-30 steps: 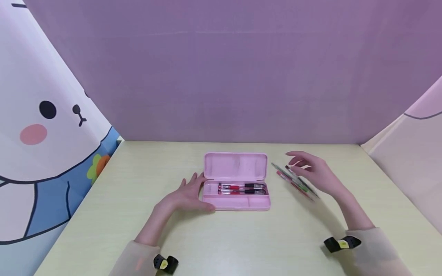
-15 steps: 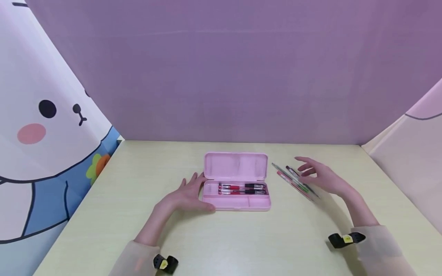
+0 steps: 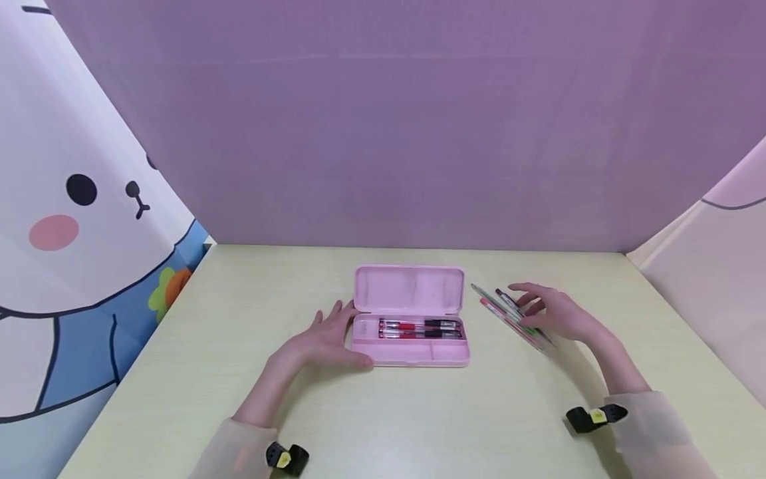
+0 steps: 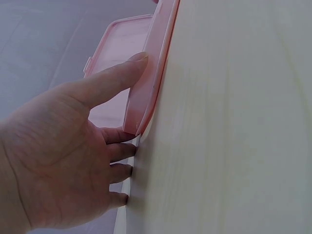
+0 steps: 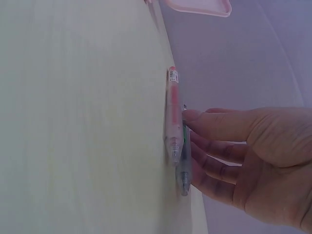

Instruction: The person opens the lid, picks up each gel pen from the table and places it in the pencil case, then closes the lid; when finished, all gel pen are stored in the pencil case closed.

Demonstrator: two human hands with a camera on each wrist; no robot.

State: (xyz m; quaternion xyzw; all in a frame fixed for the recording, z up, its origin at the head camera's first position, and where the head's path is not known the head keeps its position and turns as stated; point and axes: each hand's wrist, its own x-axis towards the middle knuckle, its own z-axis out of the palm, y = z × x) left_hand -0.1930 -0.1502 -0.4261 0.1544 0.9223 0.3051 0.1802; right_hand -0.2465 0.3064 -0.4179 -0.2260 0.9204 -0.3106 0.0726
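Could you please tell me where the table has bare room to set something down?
The table is bare on the near side of the pink case, between the two forearms, and left of the left hand. It is crowded right of the case, where loose pens lie by the right hand.

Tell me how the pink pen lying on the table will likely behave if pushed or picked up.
The pink pen may roll if nudged sideways, since its barrel looks rounded and the table looks flat and smooth. It should stay stiff, as its straight shape suggests hard plastic. Being slim, it is probably light.
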